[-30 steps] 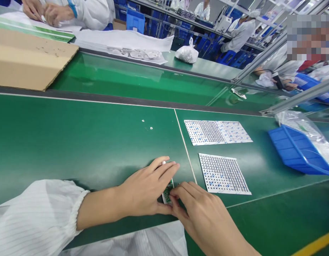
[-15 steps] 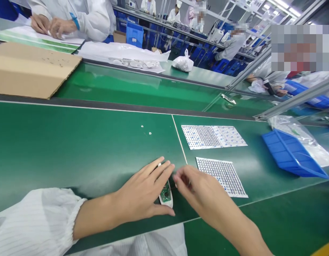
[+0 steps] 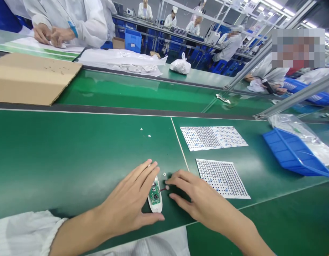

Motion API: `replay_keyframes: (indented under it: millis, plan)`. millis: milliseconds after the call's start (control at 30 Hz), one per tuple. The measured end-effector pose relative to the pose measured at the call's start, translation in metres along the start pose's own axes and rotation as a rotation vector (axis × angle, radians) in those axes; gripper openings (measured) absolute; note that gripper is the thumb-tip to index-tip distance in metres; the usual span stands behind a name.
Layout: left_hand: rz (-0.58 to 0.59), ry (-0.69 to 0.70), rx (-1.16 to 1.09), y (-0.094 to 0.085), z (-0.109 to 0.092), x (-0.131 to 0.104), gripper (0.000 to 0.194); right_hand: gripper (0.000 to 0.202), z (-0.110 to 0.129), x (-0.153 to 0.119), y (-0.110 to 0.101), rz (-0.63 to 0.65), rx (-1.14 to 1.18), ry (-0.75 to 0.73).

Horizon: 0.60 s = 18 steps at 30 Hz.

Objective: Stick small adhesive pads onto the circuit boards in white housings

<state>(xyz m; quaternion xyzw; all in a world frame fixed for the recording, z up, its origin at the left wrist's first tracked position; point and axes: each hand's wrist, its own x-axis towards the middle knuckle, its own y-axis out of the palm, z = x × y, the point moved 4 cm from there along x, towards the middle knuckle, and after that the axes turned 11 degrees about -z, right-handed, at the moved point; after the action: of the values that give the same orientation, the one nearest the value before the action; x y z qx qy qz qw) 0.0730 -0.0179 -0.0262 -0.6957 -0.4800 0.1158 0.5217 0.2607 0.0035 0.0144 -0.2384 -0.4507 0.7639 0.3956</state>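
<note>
A white elongated plastic housing [image 3: 156,209] with a green circuit board [image 3: 154,195] in it lies on the green bench. My left hand [image 3: 129,197] rests over its left side and upper end, fingers stretched out flat, thumb by its lower end. From the board a short dark red wire runs right to a small round part [image 3: 167,187]. Around that part my right hand [image 3: 192,193] hovers, thumb and fingers apart; whether a fingertip touches it I cannot tell. A tiny white square piece [image 3: 165,174] lies just above the right fingertips.
Printed sticker sheets [image 3: 223,179] lie right of my hands, with more sheets [image 3: 214,138] behind. A blue bin [image 3: 295,153] sits at far right beside clear plastic bags. Two tiny white squares [image 3: 149,136] lie ahead. Beyond the ledge are cardboard [image 3: 33,80] and co-workers.
My right fingers have parted from a pinch, and the round part and a tiny white square now show beside them. My left hand and the housing have shifted left.
</note>
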Motion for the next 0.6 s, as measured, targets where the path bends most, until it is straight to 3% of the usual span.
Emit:
replay_keyframes:
  millis: [267,400,600]
  plan:
    - [-0.030,0.011,0.017,-0.001,0.000,0.000,0.101,0.019,0.008,-0.006,0.009,-0.179,-0.079,-0.194]
    - [-0.020,0.017,0.027,-0.001,0.000,0.001,0.100,0.020,0.017,-0.013,0.005,-0.209,-0.057,-0.287]
    - [-0.004,0.032,0.058,0.001,0.000,0.004,0.099,0.029,0.035,-0.016,0.011,-0.174,-0.249,-0.439]
